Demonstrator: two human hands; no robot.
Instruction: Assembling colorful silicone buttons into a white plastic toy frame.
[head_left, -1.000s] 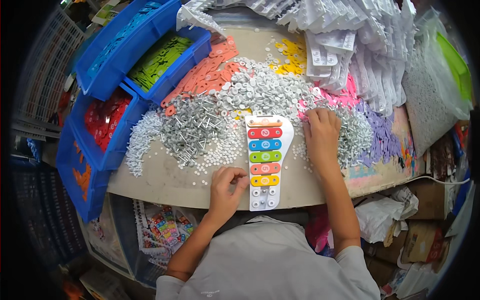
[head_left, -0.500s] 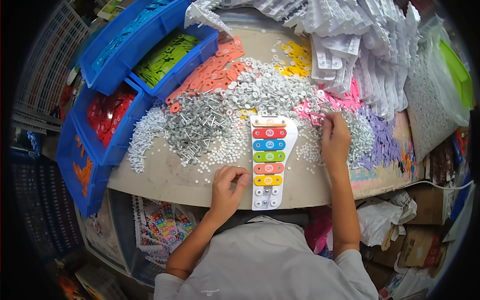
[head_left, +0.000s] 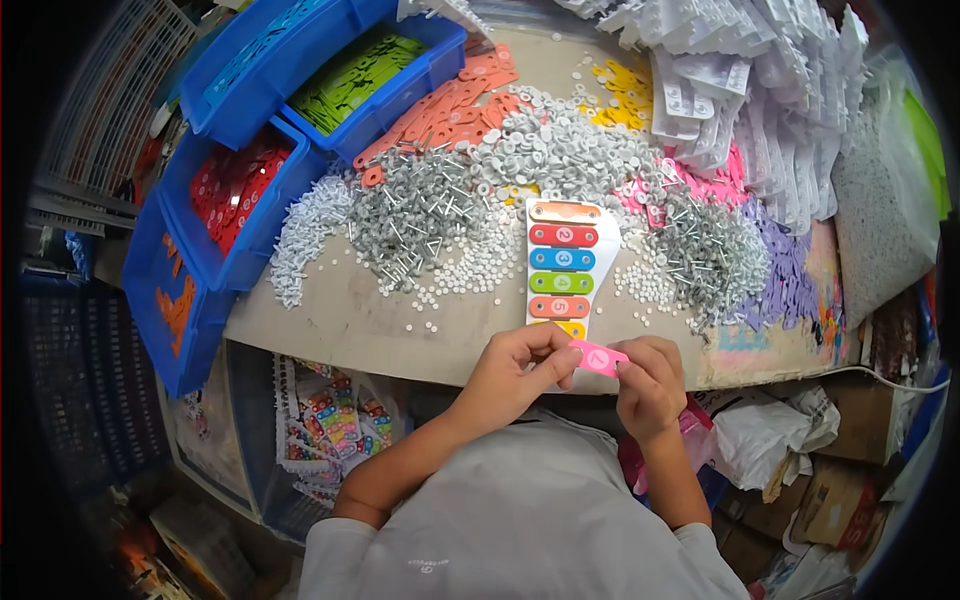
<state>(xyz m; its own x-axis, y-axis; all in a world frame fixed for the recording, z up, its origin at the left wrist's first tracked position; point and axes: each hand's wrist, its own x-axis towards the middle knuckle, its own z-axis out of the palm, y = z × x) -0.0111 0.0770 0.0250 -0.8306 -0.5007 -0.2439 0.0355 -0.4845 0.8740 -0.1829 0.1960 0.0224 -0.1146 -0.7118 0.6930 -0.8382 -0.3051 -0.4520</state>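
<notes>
A pink toy xylophone bar (head_left: 598,358) is pinched by both hands at the table's front edge. My left hand (head_left: 515,378) has its closed fingers at the bar's left end, and my right hand (head_left: 650,386) grips the right end. Under and beyond them lies a white toy xylophone base (head_left: 609,240), carrying a column of coloured bars: orange, red (head_left: 564,235), blue, green, salmon and yellow (head_left: 574,327). My hands and the pink bar cover the base's near end.
Grey nails (head_left: 410,210), white washers (head_left: 560,145) and salmon bars (head_left: 450,112) lie heaped beyond the base. Pink and purple bars (head_left: 778,265) are piled at right. Blue bins (head_left: 235,265) stand left; stacked white bases (head_left: 710,60) rise at the back right.
My right hand has come back from the pink pile with a pink bar. My left hand has moved right to meet it, and both now hold the bar over the base's near end.
</notes>
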